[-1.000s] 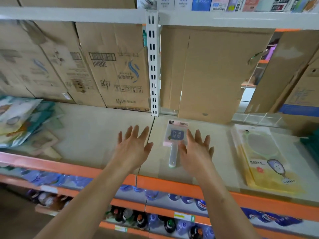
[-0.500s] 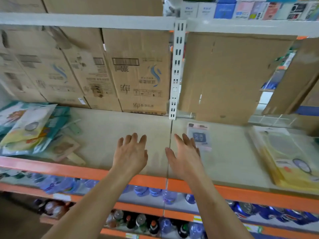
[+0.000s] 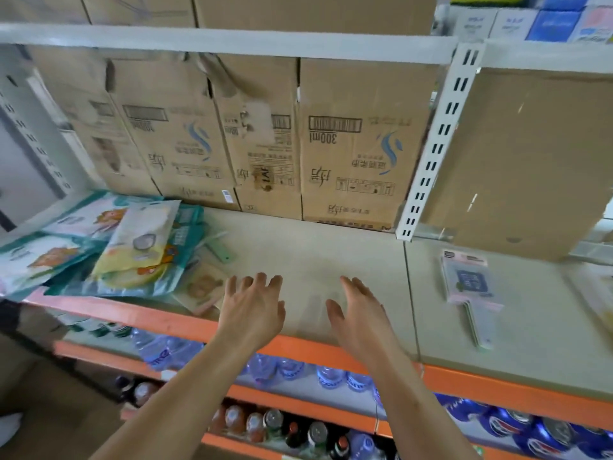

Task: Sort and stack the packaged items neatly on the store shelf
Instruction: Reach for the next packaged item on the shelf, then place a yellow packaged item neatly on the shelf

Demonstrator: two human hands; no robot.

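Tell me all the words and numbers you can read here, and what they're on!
"300ml": printed upside down on the cardboard box, below its barcode.
Other print on that box: upside down and too blurred to read.
Label on the pink pack: too blurred to read.
Print on the packets and bottles: too blurred to read.

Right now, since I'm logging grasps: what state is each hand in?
Left hand: open, holding nothing.
Right hand: open, holding nothing.
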